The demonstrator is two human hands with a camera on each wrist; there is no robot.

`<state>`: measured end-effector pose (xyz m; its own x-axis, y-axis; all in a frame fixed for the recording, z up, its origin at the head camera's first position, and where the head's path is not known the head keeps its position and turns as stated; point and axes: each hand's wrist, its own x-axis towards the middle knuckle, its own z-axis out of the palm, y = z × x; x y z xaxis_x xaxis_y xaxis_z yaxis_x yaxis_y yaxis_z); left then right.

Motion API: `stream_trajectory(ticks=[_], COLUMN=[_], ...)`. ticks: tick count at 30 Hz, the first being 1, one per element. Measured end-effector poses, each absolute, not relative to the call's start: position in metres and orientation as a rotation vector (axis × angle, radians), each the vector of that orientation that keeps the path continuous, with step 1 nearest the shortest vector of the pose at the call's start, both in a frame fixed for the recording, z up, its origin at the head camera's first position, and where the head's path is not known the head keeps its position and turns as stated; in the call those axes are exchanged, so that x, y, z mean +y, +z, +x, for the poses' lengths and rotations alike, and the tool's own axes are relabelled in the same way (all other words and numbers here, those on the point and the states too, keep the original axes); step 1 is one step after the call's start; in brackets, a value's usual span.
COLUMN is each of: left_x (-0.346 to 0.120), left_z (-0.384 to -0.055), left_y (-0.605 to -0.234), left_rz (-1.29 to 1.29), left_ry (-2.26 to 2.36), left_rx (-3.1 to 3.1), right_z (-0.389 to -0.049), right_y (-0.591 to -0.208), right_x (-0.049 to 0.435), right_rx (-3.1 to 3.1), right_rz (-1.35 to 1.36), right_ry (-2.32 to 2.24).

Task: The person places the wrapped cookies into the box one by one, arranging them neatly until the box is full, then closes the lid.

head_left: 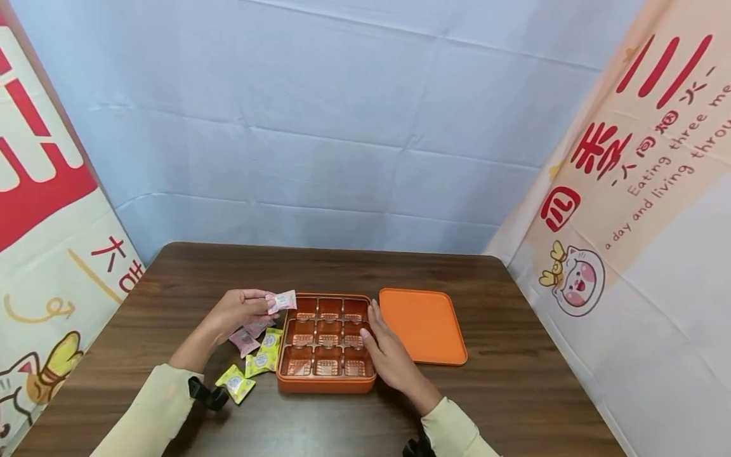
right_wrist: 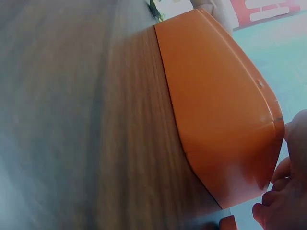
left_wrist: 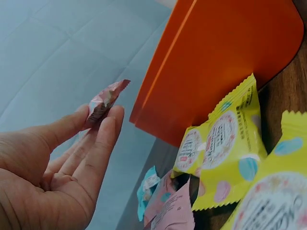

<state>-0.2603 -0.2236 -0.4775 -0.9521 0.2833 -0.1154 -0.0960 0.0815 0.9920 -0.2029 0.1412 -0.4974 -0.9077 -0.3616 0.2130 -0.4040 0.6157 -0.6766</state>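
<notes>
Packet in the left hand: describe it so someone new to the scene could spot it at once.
On the brown table, find the open orange box with nine compartments. Near its far left corner, the left hand pinches a small pink-and-white packet. It alone is held up; the pink packets and yellow packets beside the box rest on the table.

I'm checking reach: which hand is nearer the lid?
Right. The right hand is at the right side of the box, next to the lid; the left hand is across the box, beyond its left edge, pinching a candy.
</notes>
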Motion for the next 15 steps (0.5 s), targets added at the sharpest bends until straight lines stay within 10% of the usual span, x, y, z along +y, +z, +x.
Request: stream_trajectory(ticks=[15], left_x=[-0.216], left_z=[-0.2597], left_y=[-0.4794], left_rz=[0.089], left_ry=[1.961], left_rx=[2.083], right_z=[-0.2077], right_y=[-0.4979], right_x=[0.1408], right_rx=[-2.797], right_rz=[0.67], right_ry=[1.153])
